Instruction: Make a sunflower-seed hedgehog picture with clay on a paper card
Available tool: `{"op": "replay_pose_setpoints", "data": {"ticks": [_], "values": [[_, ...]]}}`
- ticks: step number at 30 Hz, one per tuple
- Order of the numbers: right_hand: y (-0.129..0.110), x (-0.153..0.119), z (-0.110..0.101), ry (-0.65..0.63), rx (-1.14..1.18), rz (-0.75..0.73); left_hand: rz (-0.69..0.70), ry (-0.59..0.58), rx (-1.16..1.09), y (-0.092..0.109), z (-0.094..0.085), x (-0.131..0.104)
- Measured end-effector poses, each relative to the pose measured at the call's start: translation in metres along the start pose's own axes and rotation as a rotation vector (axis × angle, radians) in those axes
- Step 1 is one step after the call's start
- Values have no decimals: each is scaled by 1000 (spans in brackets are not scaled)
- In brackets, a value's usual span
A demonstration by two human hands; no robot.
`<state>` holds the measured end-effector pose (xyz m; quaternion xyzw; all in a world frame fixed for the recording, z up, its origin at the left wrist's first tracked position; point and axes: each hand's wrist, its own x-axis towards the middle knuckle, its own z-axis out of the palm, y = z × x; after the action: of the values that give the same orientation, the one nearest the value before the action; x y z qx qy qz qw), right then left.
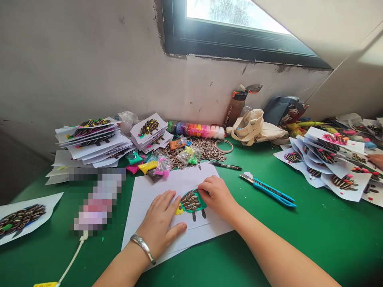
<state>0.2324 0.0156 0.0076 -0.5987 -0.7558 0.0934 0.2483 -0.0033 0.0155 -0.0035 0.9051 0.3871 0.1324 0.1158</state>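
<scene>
Your seed-studded green figure point(190, 200), yellow head point(178, 209), dark legs point(194, 216), lies flat on white paper point(149, 189), left of the cutter point(269, 190).

A brown bottle point(235, 109) stands near the wall point(119, 59); a cream bag point(250, 126) beside it.

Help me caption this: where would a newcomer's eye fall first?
Probably on the animal picture in striped seeds and green clay, on white paper between the left hand and the right hand. Next, the heap of loose striped seeds just beyond the paper, then the long blue cutter on the green table, to the right.
</scene>
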Motion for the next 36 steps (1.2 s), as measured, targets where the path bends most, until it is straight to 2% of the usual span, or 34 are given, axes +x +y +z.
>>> {"op": "replay_pose_setpoints", "data": {"ticks": [12, 16, 19, 22, 28, 33, 36], "values": [[-4, 1, 7, -5, -29, -2, -15, -33, 12, 2, -3, 1], [1, 3, 3, -10, 13, -7, -11, -18, 14, 2, -3, 1], [11, 14, -6, -2, -8, 59, -11, -29, 24, 1, -2, 1], [21, 35, -12, -12, -156, 130, -5, -23, 21, 0, -1, 1], [28, 76, -4, -69, -309, 190, -8, 4, 13, -2, 2, -1], [18, 82, -2, -183, -368, 170, -12, -24, 36, -2, 2, -2], [12, 80, -2, -201, -366, 163, -5, -20, 40, -1, 1, -1]]}}
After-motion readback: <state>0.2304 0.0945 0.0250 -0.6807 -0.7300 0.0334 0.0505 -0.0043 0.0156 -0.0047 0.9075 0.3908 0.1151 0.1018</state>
